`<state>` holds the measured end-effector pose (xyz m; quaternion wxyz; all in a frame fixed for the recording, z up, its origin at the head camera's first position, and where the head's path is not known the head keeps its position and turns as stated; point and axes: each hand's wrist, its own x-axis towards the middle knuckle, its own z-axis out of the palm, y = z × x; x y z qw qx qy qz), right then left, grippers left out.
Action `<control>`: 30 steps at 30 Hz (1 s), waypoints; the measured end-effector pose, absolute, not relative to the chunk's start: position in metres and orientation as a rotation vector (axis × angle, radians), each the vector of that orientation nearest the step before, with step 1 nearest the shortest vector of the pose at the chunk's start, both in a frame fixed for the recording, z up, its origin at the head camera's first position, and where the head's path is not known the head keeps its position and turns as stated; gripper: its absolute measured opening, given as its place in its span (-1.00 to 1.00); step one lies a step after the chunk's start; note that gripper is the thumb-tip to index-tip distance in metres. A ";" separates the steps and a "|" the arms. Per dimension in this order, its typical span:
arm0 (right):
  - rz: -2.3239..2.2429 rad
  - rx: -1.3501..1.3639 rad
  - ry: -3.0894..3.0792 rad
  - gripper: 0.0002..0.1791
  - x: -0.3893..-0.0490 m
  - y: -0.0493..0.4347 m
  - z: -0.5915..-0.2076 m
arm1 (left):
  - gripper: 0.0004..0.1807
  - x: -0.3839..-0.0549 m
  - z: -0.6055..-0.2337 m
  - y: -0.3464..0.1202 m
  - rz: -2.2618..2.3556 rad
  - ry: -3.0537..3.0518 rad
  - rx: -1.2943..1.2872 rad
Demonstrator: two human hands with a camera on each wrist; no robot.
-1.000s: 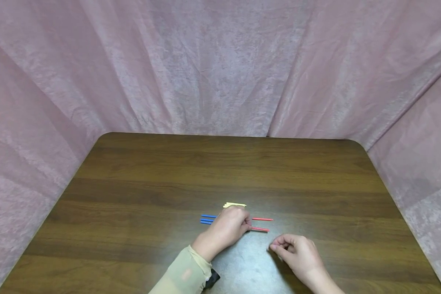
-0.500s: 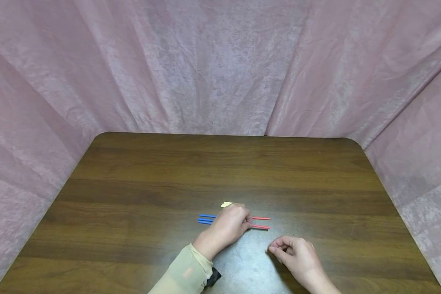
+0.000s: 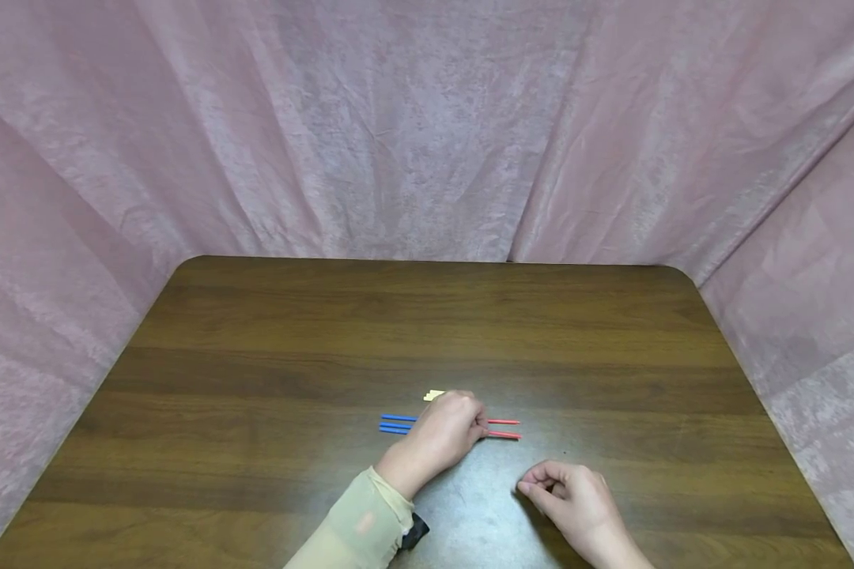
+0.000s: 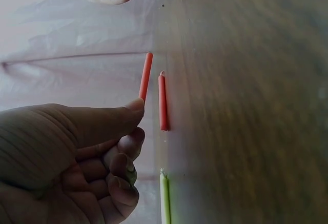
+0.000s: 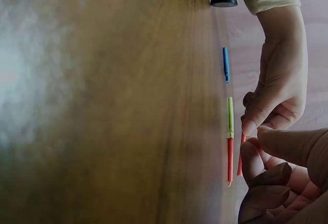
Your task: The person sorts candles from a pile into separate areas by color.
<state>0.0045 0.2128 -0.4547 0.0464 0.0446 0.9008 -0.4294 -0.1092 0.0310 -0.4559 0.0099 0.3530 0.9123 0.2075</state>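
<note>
My left hand (image 3: 441, 435) pinches a thin red stick (image 4: 145, 78) between thumb and fingertips; it points right and seems slightly raised, its far end standing out past the fingers. Just beyond it a second red stick (image 3: 505, 422) lies on the table, roughly parallel, a small stub at its tip in the left wrist view. Blue sticks (image 3: 395, 427) lie left of the hand, partly covered by it. Pale yellow sticks (image 3: 434, 395) lie behind the knuckles, mostly hidden. Nearer the front, my right hand (image 3: 572, 502) hovers with thumb and fingertips drawn together, nothing visible between them.
The brown wooden table (image 3: 292, 332) has rounded far corners. Pink curtains (image 3: 427, 142) hang behind and along its sides. A black band (image 3: 414, 533) sits by the left sleeve cuff.
The left hand has shifted slightly away from me, bringing the held red stick closer to the lying one and covering more yellow. The right hand keeps nearly the same pose.
</note>
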 end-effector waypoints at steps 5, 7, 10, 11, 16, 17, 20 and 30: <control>-1.322 0.123 2.741 -0.91 0.006 0.213 -0.455 | -0.82 -0.111 -0.457 0.032 0.635 2.863 1.088; -1.321 0.123 2.739 -0.90 0.006 0.213 -0.455 | -0.80 -0.111 -0.457 0.032 0.636 2.872 1.082; -1.321 0.121 2.738 -0.90 0.005 0.213 -0.455 | -0.79 -0.111 -0.457 0.033 0.630 2.880 1.072; -1.323 0.120 2.738 -0.90 0.005 0.213 -0.455 | -0.78 -0.112 -0.458 0.033 0.625 2.883 1.069; -1.338 0.111 2.728 -0.90 0.006 0.214 -0.455 | -0.76 -0.113 -0.460 0.034 0.591 2.897 1.064; -1.338 0.113 2.728 -0.90 0.006 0.214 -0.455 | -0.75 -0.113 -0.460 0.034 0.586 2.898 1.063; -1.338 0.115 2.727 -0.90 0.006 0.214 -0.455 | -0.75 -0.113 -0.461 0.035 0.576 2.902 1.064; -1.352 0.118 2.717 -0.92 0.007 0.215 -0.455 | -0.72 -0.113 -0.460 0.036 0.555 2.921 1.093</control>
